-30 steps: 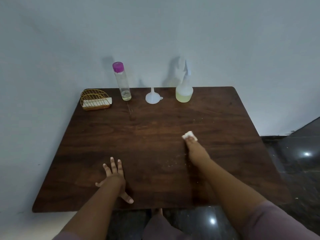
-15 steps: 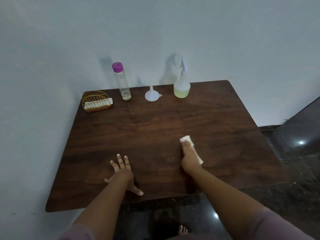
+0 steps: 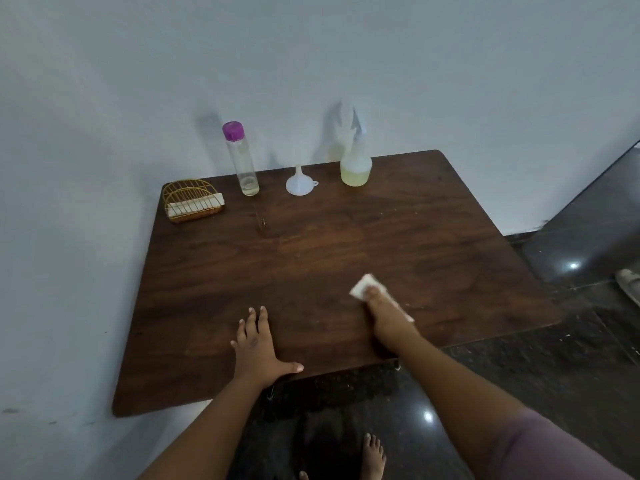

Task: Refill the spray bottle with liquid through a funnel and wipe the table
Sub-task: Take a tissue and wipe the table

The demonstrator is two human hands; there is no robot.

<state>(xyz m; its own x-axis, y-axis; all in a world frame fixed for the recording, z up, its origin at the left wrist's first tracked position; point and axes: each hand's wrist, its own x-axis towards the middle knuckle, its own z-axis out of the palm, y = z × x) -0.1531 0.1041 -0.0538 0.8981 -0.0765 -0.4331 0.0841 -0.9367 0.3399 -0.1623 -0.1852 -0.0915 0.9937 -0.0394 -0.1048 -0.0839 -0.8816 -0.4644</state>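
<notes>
Our right hand [image 3: 384,317] presses a folded white tissue [image 3: 363,287] flat onto the wooden table [image 3: 311,244] to wipe it, while our left hand [image 3: 258,344] lies open, fingers spread, bracing us

The right hand [image 3: 384,317] covers most of the white tissue [image 3: 362,287]; its fingers are hidden. The spray bottle [image 3: 355,161] nozzle blurs into the wall.

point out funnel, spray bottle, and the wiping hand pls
funnel [image 3: 300,185], head view, on its upturned cone
spray bottle [image 3: 355,168], head view, on the body above the yellowish liquid
right hand [image 3: 387,315], head view, on the back of the hand
</notes>
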